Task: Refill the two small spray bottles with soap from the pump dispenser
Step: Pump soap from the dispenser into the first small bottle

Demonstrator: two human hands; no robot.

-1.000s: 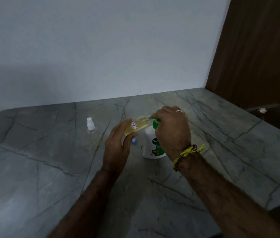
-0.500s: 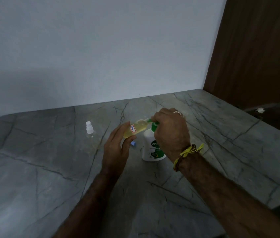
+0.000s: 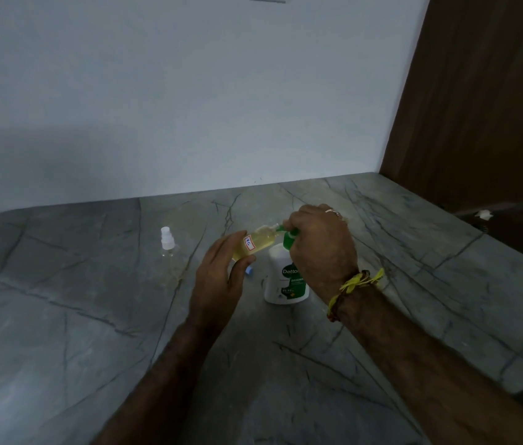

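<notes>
Left hand [image 3: 218, 277] gripping tilted, yellow-filled spray bottle [image 3: 255, 243] at pump dispenser [image 3: 287, 281] spout, mid-table; right hand [image 3: 321, 248] clenched round green pump head; second spray bottle [image 3: 167, 244] upright toward table's far-left corner.

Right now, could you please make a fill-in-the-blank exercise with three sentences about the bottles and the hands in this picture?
1. The left hand holds a small bottle filled with ____ liquid.
2. The right hand rests on the green pump of the ____ soap dispenser.
3. The other spray bottle stands on the counter to the ____ of both hands.

Missing words: yellow; white; left
</notes>
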